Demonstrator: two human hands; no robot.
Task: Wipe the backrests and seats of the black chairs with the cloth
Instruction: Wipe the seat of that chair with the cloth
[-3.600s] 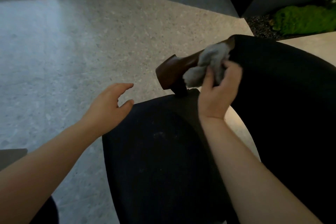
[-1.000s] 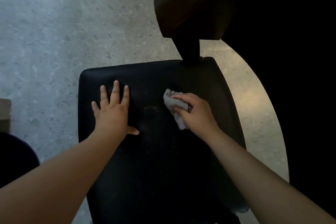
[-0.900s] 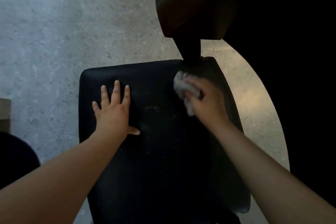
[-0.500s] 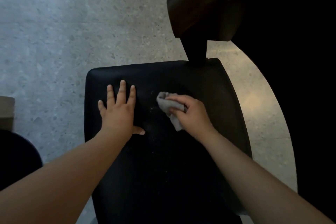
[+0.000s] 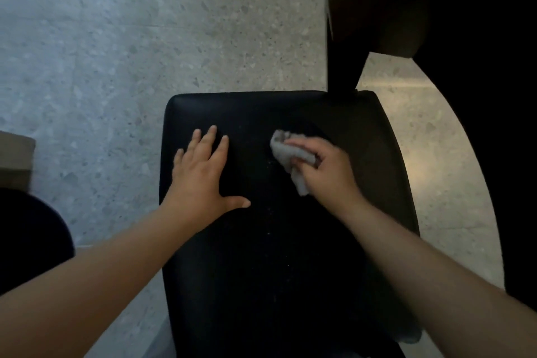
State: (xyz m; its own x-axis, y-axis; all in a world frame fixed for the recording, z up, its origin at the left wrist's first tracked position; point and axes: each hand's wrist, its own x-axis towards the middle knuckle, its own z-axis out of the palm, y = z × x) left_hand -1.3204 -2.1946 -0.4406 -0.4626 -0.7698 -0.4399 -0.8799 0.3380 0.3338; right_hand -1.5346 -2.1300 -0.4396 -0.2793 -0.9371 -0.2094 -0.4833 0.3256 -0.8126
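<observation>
1. I read the right hand (image 5: 325, 171) as clamped on the crumpled pale grey cloth (image 5: 286, 154). Its fingers curl over the wad and press it down, and a tail of fabric pokes out beneath the hand.
2. The cloth sits just right of the frame's centre, on the upper half of the flat black padded chair seat (image 5: 261, 285).
3. The left hand (image 5: 200, 180) lies palm-down left of centre on the seat, fingers straight and spread, gripping nothing. I take it as a brace.
4. I judge the step in hand to be the seat wipe, only partly done. Pale specks (image 5: 273, 212) run down the middle of the seat below the cloth.
5. The next move calls for pulling the cloth down-frame through those specks with firm pressure, then lifting the left hand to reach the patch under it.
6. Further out, a dark brown curved rail (image 5: 374, 9) stands on a post at upper right. Speckled grey stone floor (image 5: 145, 38) lies behind. A black bulk (image 5: 508, 154) fills the right edge; I cannot tell whether it is another chair.
</observation>
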